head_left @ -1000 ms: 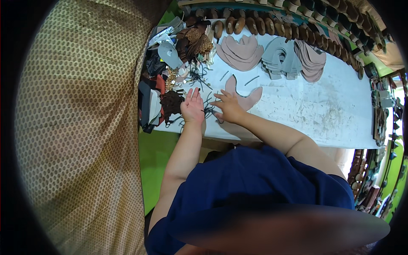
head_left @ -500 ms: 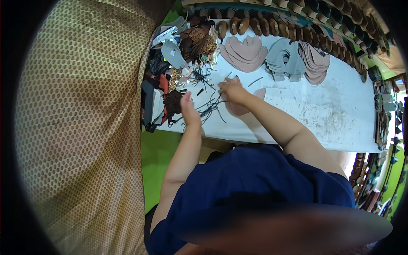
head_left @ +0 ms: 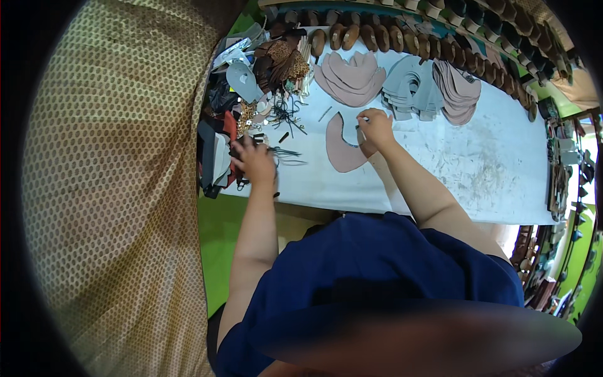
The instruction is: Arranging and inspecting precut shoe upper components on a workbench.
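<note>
While my left fingers [head_left: 249, 144] spread over the clutter [head_left: 245, 116] at the left end of the tabletop [head_left: 440, 141], I cannot tell whether they grip the dark cords [head_left: 289, 154] trailing beside them. My right fingers [head_left: 367, 115] bend inward at the right tip of the curved pink piece [head_left: 342, 151], which lies flat before me; whether they pinch anything is unclear. I judge the step to be handling loose cords, and the next move calls for nimble fingertips
</note>
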`<control>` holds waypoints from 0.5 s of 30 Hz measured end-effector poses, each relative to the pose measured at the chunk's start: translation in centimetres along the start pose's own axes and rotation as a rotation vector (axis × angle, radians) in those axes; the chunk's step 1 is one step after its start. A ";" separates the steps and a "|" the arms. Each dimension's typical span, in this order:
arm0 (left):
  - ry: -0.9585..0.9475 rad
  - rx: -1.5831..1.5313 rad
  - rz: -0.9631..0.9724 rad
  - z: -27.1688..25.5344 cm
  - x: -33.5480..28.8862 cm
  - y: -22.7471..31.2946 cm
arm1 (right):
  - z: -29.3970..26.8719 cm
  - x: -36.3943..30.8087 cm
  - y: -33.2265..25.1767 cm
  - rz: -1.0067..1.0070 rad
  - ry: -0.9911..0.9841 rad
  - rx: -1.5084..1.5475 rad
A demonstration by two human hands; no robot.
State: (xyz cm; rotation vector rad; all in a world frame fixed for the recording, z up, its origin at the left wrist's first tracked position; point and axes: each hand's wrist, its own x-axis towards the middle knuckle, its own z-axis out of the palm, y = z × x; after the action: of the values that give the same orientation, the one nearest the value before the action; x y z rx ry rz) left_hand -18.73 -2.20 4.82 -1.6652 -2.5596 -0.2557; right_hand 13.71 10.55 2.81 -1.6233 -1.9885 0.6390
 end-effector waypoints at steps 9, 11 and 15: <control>-0.149 -0.291 -0.387 -1.1 2.9 0.3 | -0.8 0.4 2.9 -0.037 -0.072 -0.239; -0.199 -0.222 -0.190 -1.6 0.7 5.1 | -0.6 0.2 3.3 -0.161 -0.075 -0.298; -0.247 -0.282 0.256 1.1 -6.3 12.6 | -0.2 0.7 3.3 -0.314 -0.101 -0.316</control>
State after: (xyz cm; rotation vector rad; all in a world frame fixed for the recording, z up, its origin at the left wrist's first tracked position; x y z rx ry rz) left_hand -4.65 -2.65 3.99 -2.2323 -2.5303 -0.4341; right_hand 16.19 11.80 0.90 -1.4185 -2.4515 0.3039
